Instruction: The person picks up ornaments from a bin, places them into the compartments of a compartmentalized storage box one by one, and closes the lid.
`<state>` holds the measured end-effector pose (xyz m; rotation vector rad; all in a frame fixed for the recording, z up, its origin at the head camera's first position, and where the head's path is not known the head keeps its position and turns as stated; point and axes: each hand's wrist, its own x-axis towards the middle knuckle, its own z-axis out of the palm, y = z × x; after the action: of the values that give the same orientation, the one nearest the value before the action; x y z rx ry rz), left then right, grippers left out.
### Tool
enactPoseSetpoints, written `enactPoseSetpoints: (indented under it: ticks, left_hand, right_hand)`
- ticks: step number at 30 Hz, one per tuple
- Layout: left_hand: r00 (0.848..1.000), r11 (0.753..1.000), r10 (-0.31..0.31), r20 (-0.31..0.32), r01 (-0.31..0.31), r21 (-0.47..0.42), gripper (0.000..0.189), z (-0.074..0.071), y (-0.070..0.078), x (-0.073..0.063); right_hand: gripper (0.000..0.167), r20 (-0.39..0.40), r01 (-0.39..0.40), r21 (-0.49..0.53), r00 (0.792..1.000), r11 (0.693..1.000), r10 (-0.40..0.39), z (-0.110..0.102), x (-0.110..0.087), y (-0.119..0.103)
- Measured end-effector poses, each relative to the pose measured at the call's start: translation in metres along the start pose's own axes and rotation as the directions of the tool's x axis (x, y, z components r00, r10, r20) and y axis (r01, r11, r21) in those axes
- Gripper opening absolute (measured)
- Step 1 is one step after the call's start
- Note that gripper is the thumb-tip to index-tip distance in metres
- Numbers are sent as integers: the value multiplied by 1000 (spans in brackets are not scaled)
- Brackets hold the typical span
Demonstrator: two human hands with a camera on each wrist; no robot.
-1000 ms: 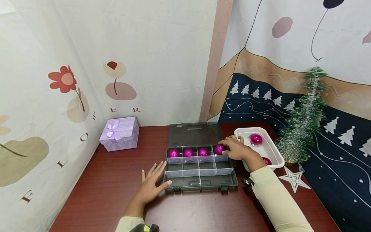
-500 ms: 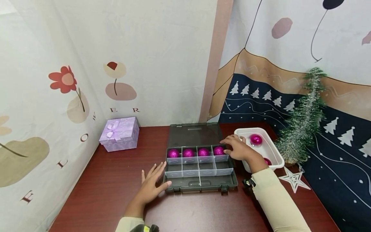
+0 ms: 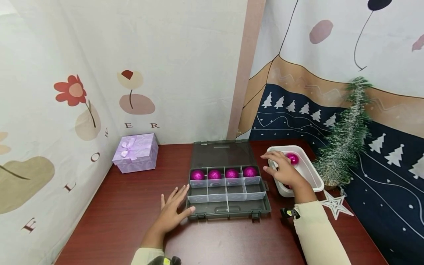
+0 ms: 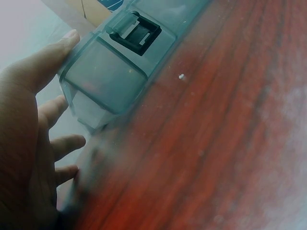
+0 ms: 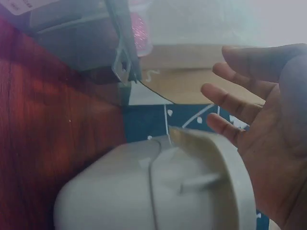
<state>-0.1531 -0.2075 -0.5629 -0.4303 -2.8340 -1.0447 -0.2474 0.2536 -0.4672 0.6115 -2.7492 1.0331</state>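
Observation:
A dark, clear plastic divided case (image 3: pixel 228 211) lies with its lid folded back on the table. Several glittery magenta bauble balls (image 3: pixel 214 174) fill its back row, one per compartment, the rightmost bauble (image 3: pixel 250 172) included. My left hand (image 3: pixel 173 209) rests at the case's left side, fingers spread, its thumb touching the front left corner; the left wrist view shows the case corner (image 4: pixel 105 76) beside the thumb. Over the left rim of a white tub (image 3: pixel 316 178) hovers my right hand (image 3: pixel 281 170), fingers apart, holding nothing. A shiny magenta bauble (image 3: pixel 292 158) lies inside the tub, another mostly hidden under the hand.
Right of the tub stands a small tinsel tree (image 3: pixel 347 140), with a white star (image 3: pixel 336 205) on the table before it. A lilac gift box (image 3: pixel 137 152) sits at the back left. Printed cloth walls (image 3: pixel 185 73) border the table at the back and sides.
My right hand has let go of the rightmost glittery bauble in its back compartment and moved right, over the tub. The left hand has stayed in place.

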Motion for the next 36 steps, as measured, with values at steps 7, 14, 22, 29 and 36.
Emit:
enactPoseSetpoints:
  ticks: [7, 14, 22, 29, 36]
  left_hand:
    - [1000, 1000, 8, -2, -8, -12, 87, -1, 0, 0]
    - [1000, 1000, 6, -1, -6, -15, 86, -1, 0, 0]
    - [1000, 1000, 11, 3, -11, -25, 86, -1, -2, 0]
    - [1000, 1000, 11, -1, -11, -29, 86, -1, 0, -1]
    - [1000, 1000, 13, -2, -13, -24, 86, -1, 0, 0]
  right_hand:
    - [41, -114, 55, 112, 993, 992, -42, -14, -15, 18]
    - [38, -165, 33, 148, 986, 988, -8, -26, -25, 29]
    - [40, -102, -68, 117, 992, 991, 80, -31, -26, 36]
    - [42, -6, -142, 84, 990, 986, 143, -35, -24, 43]
    - [49, 57, -195, 66, 980, 979, 191, -33, -23, 53]
